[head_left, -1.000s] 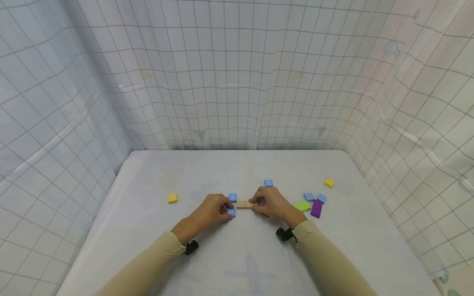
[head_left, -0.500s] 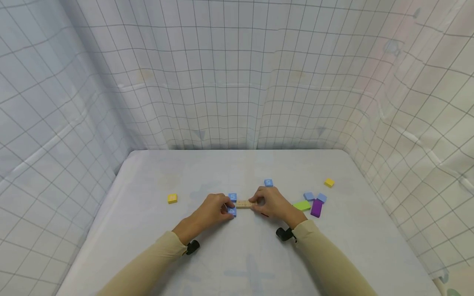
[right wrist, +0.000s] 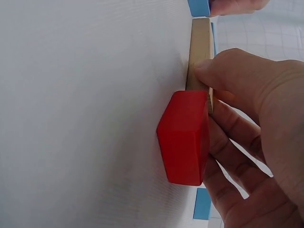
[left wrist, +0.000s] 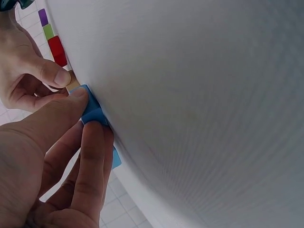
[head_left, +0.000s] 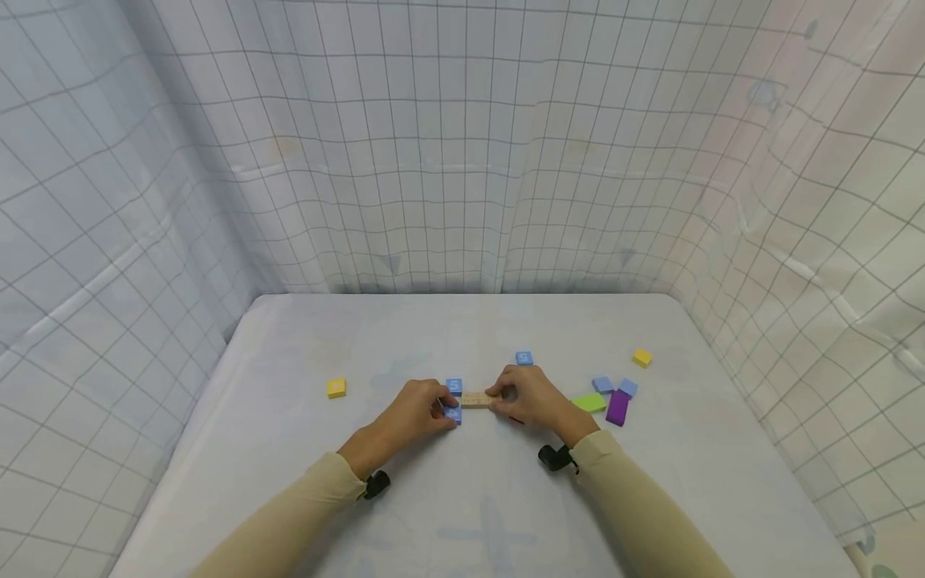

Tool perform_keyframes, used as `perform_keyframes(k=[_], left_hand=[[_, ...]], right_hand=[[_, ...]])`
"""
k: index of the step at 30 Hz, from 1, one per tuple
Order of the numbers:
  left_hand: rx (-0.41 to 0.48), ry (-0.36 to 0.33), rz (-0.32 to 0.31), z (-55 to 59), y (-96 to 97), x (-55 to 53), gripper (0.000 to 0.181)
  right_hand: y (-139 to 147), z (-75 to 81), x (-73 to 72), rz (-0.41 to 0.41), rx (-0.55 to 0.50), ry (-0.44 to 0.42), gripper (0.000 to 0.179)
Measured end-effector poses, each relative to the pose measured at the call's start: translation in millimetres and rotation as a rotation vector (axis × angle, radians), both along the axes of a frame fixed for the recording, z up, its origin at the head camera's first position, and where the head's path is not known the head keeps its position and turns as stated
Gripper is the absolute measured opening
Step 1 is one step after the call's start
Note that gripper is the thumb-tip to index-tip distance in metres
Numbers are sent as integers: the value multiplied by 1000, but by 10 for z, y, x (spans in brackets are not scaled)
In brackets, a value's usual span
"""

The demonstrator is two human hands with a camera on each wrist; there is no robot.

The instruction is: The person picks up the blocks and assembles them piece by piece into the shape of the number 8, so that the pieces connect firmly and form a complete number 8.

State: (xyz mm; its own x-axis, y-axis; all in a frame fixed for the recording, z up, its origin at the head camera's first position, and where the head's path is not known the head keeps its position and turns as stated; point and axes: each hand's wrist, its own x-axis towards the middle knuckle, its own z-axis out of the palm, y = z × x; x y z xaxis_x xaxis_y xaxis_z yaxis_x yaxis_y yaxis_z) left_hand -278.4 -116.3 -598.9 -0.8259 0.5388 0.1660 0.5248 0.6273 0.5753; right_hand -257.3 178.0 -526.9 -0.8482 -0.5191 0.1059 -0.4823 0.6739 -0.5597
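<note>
Between thumb and fingers my left hand (head_left: 413, 409) pinches a small blue numbered block (head_left: 454, 415), partly covered by the fingers. Just behind it lies another blue block (head_left: 454, 385) marked with a 5. My right hand (head_left: 533, 396) pinches the right end of a narrow wooden block (head_left: 474, 400), whose left end is right by the blue blocks. In the right wrist view, thumb and fingers lie on either side of the wooden block (right wrist: 199, 47). A red block (right wrist: 183, 137) stands close beside that hand; in the head view the hand mostly hides it.
Right of the right hand lie a green block (head_left: 589, 402), a purple block (head_left: 617, 407) and two blue pieces (head_left: 603, 384). Another blue block (head_left: 523, 357) sits behind that hand. Yellow blocks lie at left (head_left: 336, 388) and far right (head_left: 642, 358). Gridded curtains (head_left: 462, 201) surround the white table.
My left hand has shifted very slightly right with the blue block, closer to the wooden block. The right hand has stayed in place.
</note>
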Motion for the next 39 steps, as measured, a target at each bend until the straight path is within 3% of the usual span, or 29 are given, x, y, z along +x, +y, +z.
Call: perform_keyframes(k=[20, 27, 29, 30, 34, 36, 39], left_hand=[[4, 11, 8, 27, 16, 15, 27], [-3, 23, 8, 98, 39, 73, 26], [-7, 68, -10, 231, 43, 172, 28], [2, 75, -16, 235, 41, 175, 28], [22, 68, -17, 210, 34, 165, 27], [43, 16, 2, 60, 24, 59, 25], [32, 2, 16, 16, 15, 24, 26]], right_hand=[[-5, 36, 5, 0, 6, -11, 15], [7, 40, 12, 11, 8, 1, 15], [11, 40, 10, 17, 9, 6, 15], [13, 39, 7, 19, 10, 7, 15], [23, 27, -6, 30, 14, 9, 16], [25, 20, -14, 38, 20, 17, 16], [30, 16, -23, 47, 30, 28, 18]])
